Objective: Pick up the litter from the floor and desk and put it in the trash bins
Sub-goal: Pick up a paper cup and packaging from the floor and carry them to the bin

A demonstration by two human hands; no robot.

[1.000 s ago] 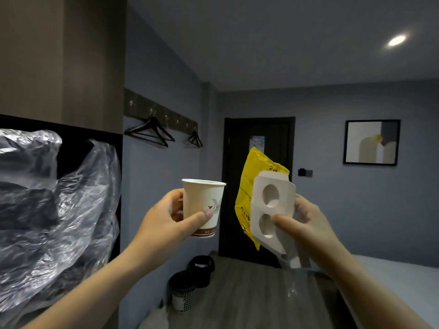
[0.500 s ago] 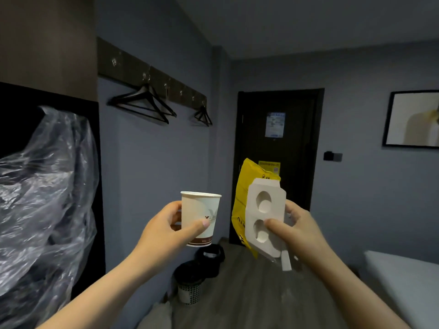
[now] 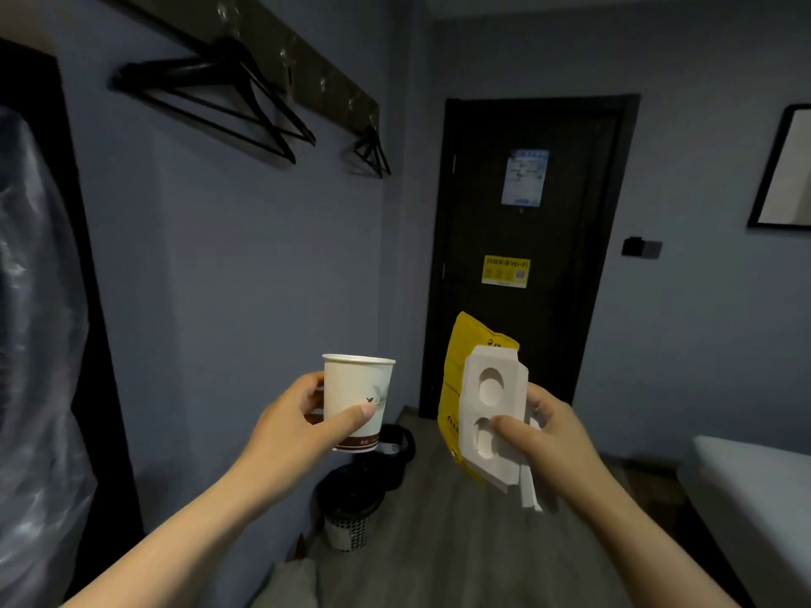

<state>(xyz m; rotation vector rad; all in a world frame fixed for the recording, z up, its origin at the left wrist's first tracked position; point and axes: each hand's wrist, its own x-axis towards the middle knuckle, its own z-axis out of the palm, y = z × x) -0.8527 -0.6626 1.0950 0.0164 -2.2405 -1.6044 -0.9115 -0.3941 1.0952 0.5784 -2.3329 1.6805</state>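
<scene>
The left grip [image 3: 303,425] is curled round a paper cup [image 3: 357,397], thumb across the front and fingers behind, and holds it upright in the air. A hard squeeze would likely buckle its wall. I cannot tell whether anything is inside, so tipping it early might spill. It is thin, smooth, tapered card with a rolled rim and a brown band at the foot. Ahead and lower, two bins stand at the left edge of the floor [image 3: 439,541], against the wall: the nearer bin [image 3: 351,520] a pale mesh cylinder with a dark liner, the farther bin [image 3: 397,449] dark and round. A loose drop could miss their narrow mouths. The right grip [image 3: 548,445] pinches a stiff white moulded tray [image 3: 491,414] with two round hollows against a glossy, crinkled yellow packet [image 3: 456,375], and the slick film could slide free and flutter down
</scene>
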